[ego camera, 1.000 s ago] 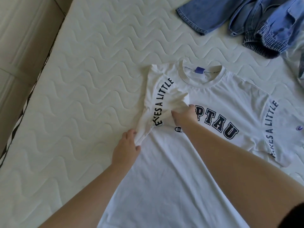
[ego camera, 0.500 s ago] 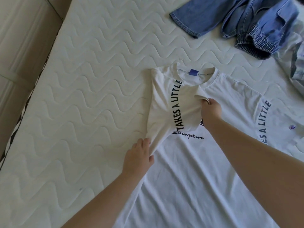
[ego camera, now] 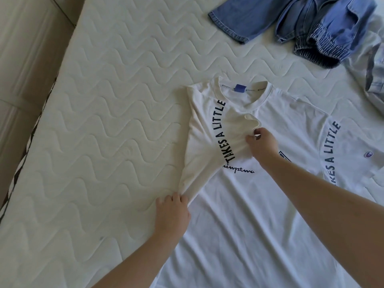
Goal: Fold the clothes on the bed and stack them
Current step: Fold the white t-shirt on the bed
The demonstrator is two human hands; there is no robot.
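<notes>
While seen from the head camera, white T-shirt [ego camera: 259,215] spread face up on the quilted mattress [ego camera: 104,121], collar away from the person, hem toward them, so long axis running near to far. Left sleeve [ego camera: 207,142] already turned in over the chest, its folded edge slanting from the shoulder down toward the left hand [ego camera: 172,213]. Left hand at the lower end of that edge, fingers curled and pinching the cloth at the shirt's side. Right hand [ego camera: 261,144] reaching across to the sleeve's cuff just below the collar, fingertips closed on the bunched hem there. Fold line thus held at both ends, left hand nearer the body, right hand farther up. Right sleeve [ego camera: 353,154] flat and unfolded, off to the right, nearer the right hand. Probably next: laying the cuff down flat, then the other side. Jeans [ego camera: 301,23] heaped at the far edge, well apart, unfolded; a pale garment [ego camera: 374,80] beside them.
</notes>
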